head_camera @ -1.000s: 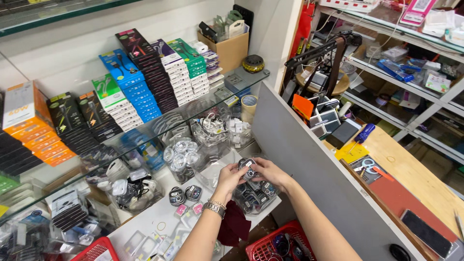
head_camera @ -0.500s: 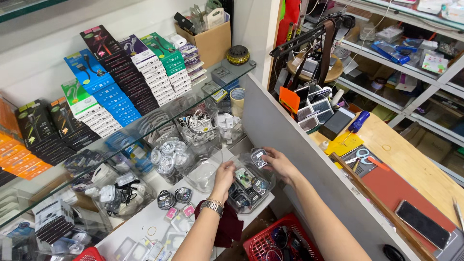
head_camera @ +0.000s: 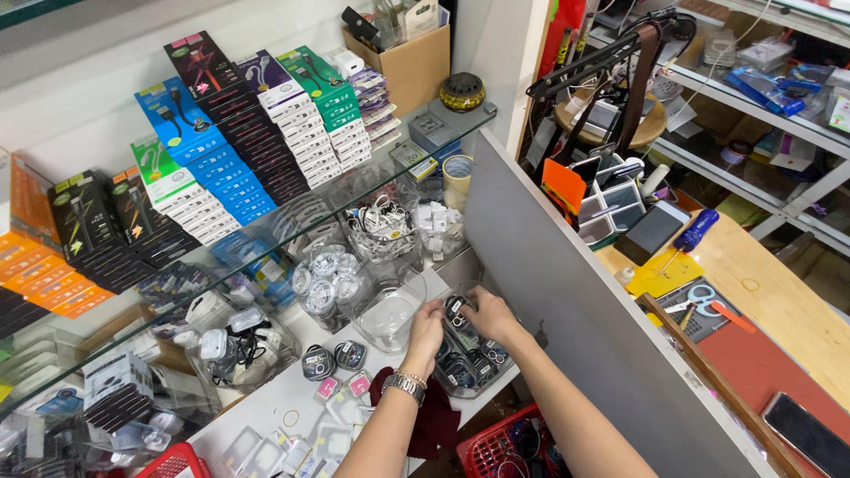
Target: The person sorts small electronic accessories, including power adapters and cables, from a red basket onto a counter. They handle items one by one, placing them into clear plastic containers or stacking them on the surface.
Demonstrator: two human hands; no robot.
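Between both hands (head_camera: pixel 460 323) — a small dark packet (head_camera: pixel 456 310), pinched above the clear tub (head_camera: pixel 474 367).

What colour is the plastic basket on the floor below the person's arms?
Red, seen in the head view: the plastic basket is below the right forearm.

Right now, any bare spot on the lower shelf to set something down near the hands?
Bare white shelf between the round cases and the cable tub. The empty tub by the left hand is free inside. Crowded: the full tub under the right hand, and the front packets.
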